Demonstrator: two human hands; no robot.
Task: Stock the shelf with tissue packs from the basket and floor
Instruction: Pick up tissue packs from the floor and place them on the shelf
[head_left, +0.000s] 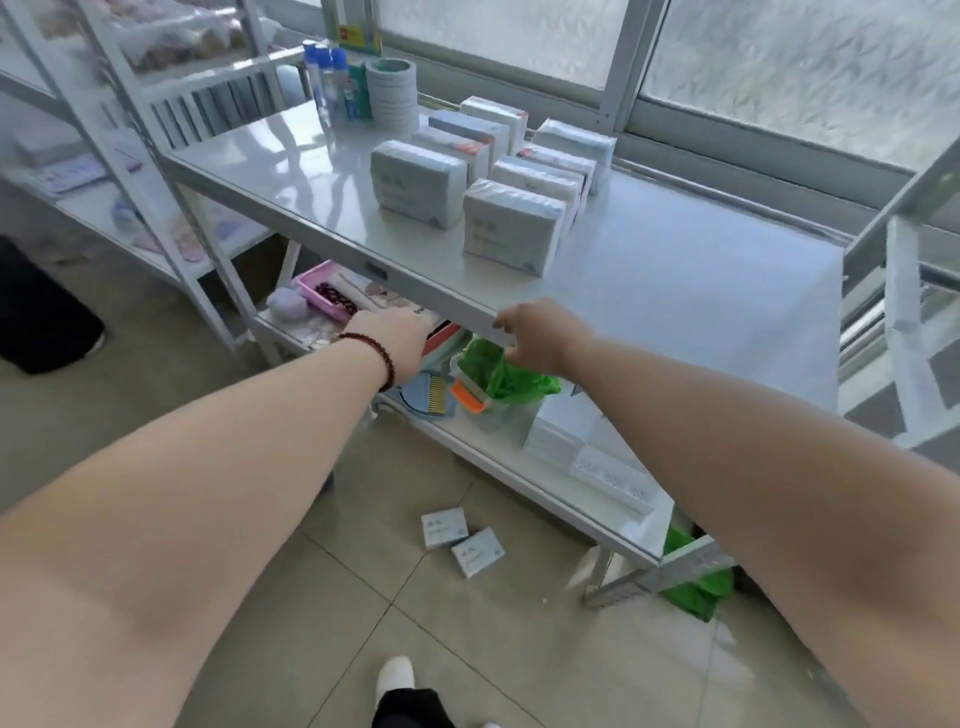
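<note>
Several white tissue packs (511, 226) stand in two rows on the white shelf (332, 208). Two more tissue packs (461, 540) lie on the tiled floor below the shelf unit. My left hand (395, 338), with a dark bead bracelet on the wrist, reaches under the shelf's front edge; its fingers are hidden there. My right hand (535, 335) hangs just below the same edge with loosely curled fingers and nothing visible in it. No basket is identifiable in view.
The lower shelf (519, 462) holds a pink tray (324, 291), a green bag (493, 374), an orange brush, a blue dustpan and white boxes. Bottles and stacked tape rolls (392, 91) stand at the back. Another rack (130, 171) is at left, a ladder (904, 332) at right.
</note>
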